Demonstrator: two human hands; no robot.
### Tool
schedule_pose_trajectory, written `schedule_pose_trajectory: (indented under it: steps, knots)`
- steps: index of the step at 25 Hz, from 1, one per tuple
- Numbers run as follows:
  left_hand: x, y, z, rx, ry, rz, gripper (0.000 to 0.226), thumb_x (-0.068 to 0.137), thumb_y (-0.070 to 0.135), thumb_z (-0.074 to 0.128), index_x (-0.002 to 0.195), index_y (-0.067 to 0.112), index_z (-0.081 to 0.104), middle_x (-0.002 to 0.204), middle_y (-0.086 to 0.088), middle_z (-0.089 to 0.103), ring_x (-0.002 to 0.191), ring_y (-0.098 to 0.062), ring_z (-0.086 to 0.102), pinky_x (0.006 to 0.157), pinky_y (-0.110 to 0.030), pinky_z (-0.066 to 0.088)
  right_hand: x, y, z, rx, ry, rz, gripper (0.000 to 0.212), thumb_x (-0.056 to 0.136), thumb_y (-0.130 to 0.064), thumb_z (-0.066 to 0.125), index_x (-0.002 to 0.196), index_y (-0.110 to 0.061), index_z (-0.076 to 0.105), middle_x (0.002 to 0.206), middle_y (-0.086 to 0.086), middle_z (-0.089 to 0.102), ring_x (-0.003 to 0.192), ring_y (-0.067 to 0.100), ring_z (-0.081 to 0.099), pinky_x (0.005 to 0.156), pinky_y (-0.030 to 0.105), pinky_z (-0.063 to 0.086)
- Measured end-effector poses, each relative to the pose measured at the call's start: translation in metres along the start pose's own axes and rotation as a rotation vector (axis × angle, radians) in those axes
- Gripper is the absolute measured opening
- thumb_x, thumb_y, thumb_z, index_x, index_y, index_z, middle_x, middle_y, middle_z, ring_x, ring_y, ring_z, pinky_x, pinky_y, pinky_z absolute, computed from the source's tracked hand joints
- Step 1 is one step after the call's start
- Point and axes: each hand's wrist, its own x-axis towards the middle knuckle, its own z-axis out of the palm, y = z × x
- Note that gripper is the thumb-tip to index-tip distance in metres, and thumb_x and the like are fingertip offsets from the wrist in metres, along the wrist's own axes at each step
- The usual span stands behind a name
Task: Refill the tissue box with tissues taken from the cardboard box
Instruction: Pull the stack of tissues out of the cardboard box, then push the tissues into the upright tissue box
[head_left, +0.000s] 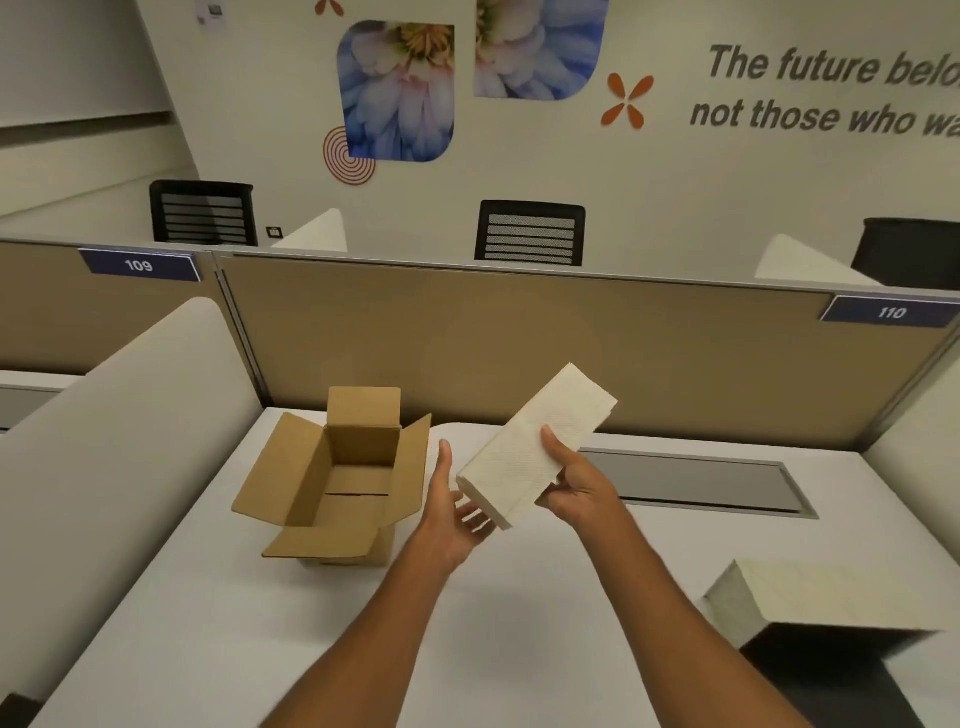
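A white stack of folded tissues (535, 441) is held tilted in the air above the desk, right of the cardboard box (332, 478). My right hand (576, 483) grips the stack at its middle, thumb on top. Under the stack's near end sits my left hand (449, 506), fingers spread and touching its lower corner. The cardboard box stands on the desk with all its flaps open, and its inside looks empty. At the lower right, a pale box-shaped object (810, 597) with a dark underside lies on the desk edge; I cannot tell whether it is the tissue box.
The white desk (208, 623) has a grey cable tray lid (691, 480) set in it behind my hands. Tan partition panels (519, 332) close the back, a rounded white divider (119, 441) the left side. Black chairs (530, 231) stand beyond the partition.
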Motion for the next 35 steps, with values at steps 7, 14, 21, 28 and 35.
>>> schedule_pose_trajectory:
  steps: [7, 14, 21, 28, 35]
  knots:
    - [-0.020, -0.100, 0.061, -0.015, -0.056, -0.012, 0.078, 0.068, 0.076, 0.058, 0.113, 0.012, 0.061, 0.112, -0.018, 0.067, 0.103, -0.032, 0.065, 0.075, -0.037, 0.059, -0.052, -0.038, -0.092, 0.050, 0.035, -0.022, 0.053, 0.078, -0.014, 0.076, 0.126, -0.006, 0.053, 0.119, 0.015, 0.065, 0.113, 0.034, 0.059, 0.081, 0.052, 0.053]
    - [-0.052, -0.163, 0.104, 0.318, -0.012, 0.215, 0.077, 0.047, 0.046, 0.083, 0.113, 0.013, 0.060, 0.104, -0.005, 0.069, 0.098, -0.024, 0.065, 0.080, -0.037, 0.056, -0.079, -0.044, -0.160, 0.168, 0.094, -0.100, 0.057, 0.082, -0.009, 0.072, 0.133, -0.008, 0.046, 0.124, 0.015, 0.062, 0.114, 0.034, 0.058, 0.099, 0.056, 0.046]
    - [-0.043, -0.183, 0.104, 0.387, -0.010, 0.184, 0.050, 0.068, 0.014, 0.084, 0.112, 0.007, 0.062, 0.102, -0.008, 0.071, 0.092, -0.022, 0.067, 0.067, -0.033, 0.056, -0.097, -0.047, -0.191, 0.127, 0.164, -0.196, 0.060, 0.075, -0.006, 0.076, 0.129, -0.007, 0.049, 0.130, 0.015, 0.061, 0.117, 0.031, 0.058, 0.097, 0.047, 0.050]
    - [-0.036, -0.175, 0.092, 0.542, -0.149, 0.015, 0.061, 0.059, 0.018, 0.086, 0.114, 0.006, 0.065, 0.099, -0.006, 0.071, 0.086, -0.021, 0.066, 0.063, -0.029, 0.054, -0.127, -0.089, -0.262, 0.083, 0.235, -0.203, 0.042, 0.077, -0.018, 0.076, 0.114, -0.014, 0.057, 0.117, 0.015, 0.062, 0.113, 0.032, 0.057, 0.099, 0.048, 0.049]
    - [-0.031, -0.217, 0.117, 0.669, -0.133, -0.077, 0.054, 0.069, 0.013, 0.081, 0.118, 0.001, 0.060, 0.101, -0.010, 0.068, 0.087, -0.023, 0.063, 0.064, -0.029, 0.052, -0.153, -0.120, -0.335, -0.348, 0.296, -0.082, 0.044, 0.078, -0.022, 0.075, 0.119, -0.014, 0.058, 0.109, 0.010, 0.068, 0.106, 0.029, 0.062, 0.094, 0.044, 0.052]
